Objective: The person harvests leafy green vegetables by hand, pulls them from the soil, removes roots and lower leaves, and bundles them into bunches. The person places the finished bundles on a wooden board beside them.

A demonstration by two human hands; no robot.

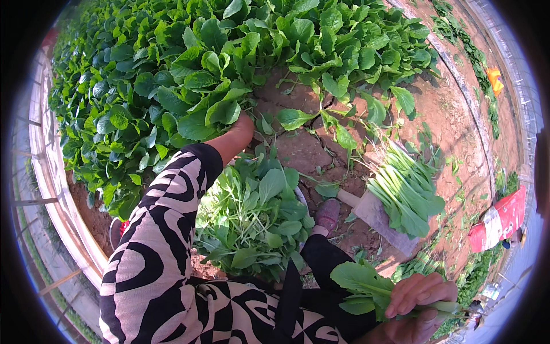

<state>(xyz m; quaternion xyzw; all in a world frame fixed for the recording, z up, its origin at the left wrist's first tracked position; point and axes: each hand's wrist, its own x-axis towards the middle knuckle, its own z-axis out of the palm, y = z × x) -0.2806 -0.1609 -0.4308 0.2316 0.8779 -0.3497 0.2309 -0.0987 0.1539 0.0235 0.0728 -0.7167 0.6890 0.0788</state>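
My left hand (243, 125) reaches in at the edge of a dense bed of leafy greens (172, 94); leaves hide its fingers, so its grip is unclear. At the lower right, my right hand (423, 301) is closed around a leafy green plant (363, 286), its leaves pointing left and its stem and root end right. Cut or pulled leaves (253, 215) fill a basin (302, 198) below my left forearm. To its right, a bundle of greens with pale stems (397, 185) lies partly over the broad flat blade (378, 219) of a tool with a short wooden handle (349, 198).
Cracked soil (296, 148) with loose leaves lies ahead. My shoe (328, 215) stands between basin and tool. A hose or pipe (468, 94) curves along the right side. Beyond it are a red and white bag (500, 221), an orange object (495, 81) and rows of greens.
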